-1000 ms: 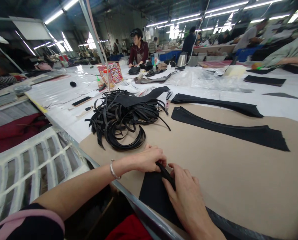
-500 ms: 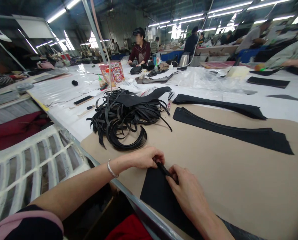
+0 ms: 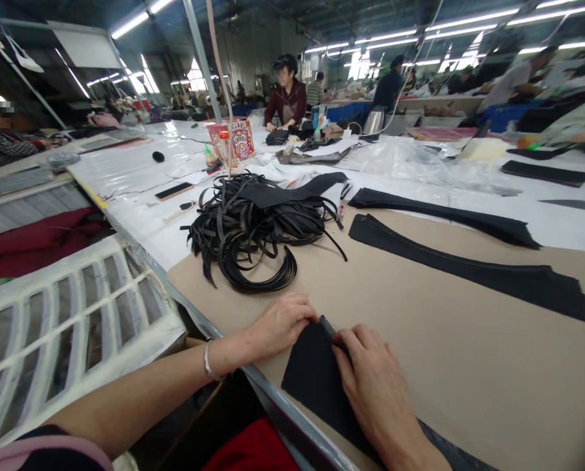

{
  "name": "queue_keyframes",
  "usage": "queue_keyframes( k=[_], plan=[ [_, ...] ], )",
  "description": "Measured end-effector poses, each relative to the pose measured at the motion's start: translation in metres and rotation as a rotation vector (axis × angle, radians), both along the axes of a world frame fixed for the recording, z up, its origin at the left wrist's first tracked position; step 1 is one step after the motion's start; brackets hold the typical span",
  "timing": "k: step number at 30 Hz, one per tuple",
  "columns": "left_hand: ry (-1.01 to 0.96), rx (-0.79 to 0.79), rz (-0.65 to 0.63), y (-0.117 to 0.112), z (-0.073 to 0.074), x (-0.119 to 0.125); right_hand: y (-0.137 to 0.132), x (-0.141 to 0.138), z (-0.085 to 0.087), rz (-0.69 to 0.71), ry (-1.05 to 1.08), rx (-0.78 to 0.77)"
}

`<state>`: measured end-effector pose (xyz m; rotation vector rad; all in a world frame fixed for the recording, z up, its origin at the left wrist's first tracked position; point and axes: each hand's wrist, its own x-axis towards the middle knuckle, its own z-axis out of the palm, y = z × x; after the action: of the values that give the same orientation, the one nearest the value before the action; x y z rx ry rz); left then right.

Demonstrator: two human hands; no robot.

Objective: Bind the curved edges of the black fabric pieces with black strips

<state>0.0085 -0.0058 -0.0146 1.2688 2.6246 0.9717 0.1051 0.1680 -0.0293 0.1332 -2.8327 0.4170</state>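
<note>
A black leather-like panel (image 3: pixel 309 366) lies at the near edge of the tan board, with a narrow strip along its upper edge turned up or folded. My left hand (image 3: pixel 282 326), a silver bangle on its wrist, has its fingers bent together at the panel's far left corner. My right hand (image 3: pixel 375 376) pinches the folded edge between thumb and fingers, a short way right of that corner. Its palm and forearm cover much of the panel. Just beyond my hands sits a tangled heap of black strips (image 3: pixel 257 222), with a curved bundle (image 3: pixel 267 278) at its near side.
Two long black shaped pieces (image 3: pixel 468 261) lie on the tan board (image 3: pixel 444 366) to the right. A white slatted rack (image 3: pixel 76 327) stands left of the table edge. Farther back are a patterned red box (image 3: pixel 243 140), clear plastic (image 3: pixel 400 160) and a person in maroon (image 3: pixel 286 101).
My left fingers have drawn back left from the fold to the panel's corner, exposing the fold's end. My right hand stays on the folded edge. The whole view has shifted slightly.
</note>
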Motion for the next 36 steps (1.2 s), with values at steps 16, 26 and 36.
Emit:
queue_keyframes(
  k=[16, 26, 36],
  plan=[
    [0.419, -0.189, -0.114, -0.015, -0.017, 0.007, -0.02, -0.018, 0.002, 0.055, 0.08, 0.4],
    [0.514, -0.227, -0.128, -0.021, -0.016, 0.008, -0.023, -0.015, -0.006, 0.106, 0.223, 0.439],
    [0.531, -0.21, -0.113, -0.022, -0.017, 0.007, -0.017, -0.011, -0.016, 0.115, 0.377, 0.364]
  ],
)
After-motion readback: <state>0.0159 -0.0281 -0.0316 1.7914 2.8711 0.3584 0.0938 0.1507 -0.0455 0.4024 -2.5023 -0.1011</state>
